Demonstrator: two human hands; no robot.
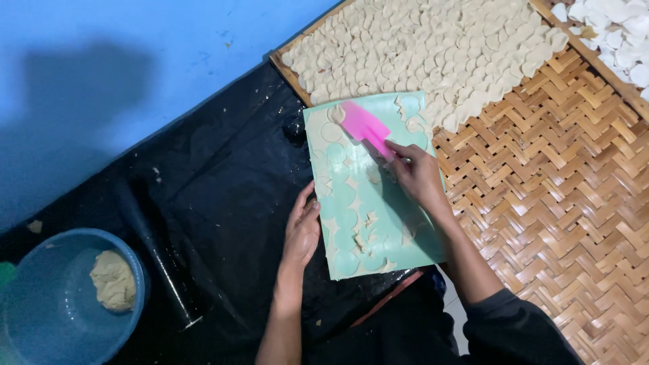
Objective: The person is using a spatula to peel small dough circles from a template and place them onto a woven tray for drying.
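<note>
The right hand (418,177) has its fingers (400,154) pinched closed around the handle of a pink scraper (364,126), the flat blade pointing to the far left and lying low against a pale green board (405,236), an angle that looks suited to sliding under thin pieces rather than cutting them. The left hand (302,233) lies along the board's left edge with its fingers (305,203) stretched out nearly straight and gripping nothing, only pressing on the rim, seemingly to keep the board from shifting under the scraper's push.

On the board lies a thin dough sheet (368,220), with round holes where discs have been cut out and ragged scraps left between them; a few round cutouts sit at the far end, just by the blade. The board's far right edge rests on a woven bamboo tray (561,196), so its far end touches the mass of pale dough discs (419,47) spread in overlapping rows across the tray's far part, close enough for pieces to be passed over. Whiter pieces (615,30) lie on another tray at the far right corner.

Beneath the board's left side is black plastic sheeting (203,203), with a dark rolling pin (159,253) lying on it. At the near left stands a blue bowl (40,318) holding a lump of dough (113,280), well apart from the hands
</note>
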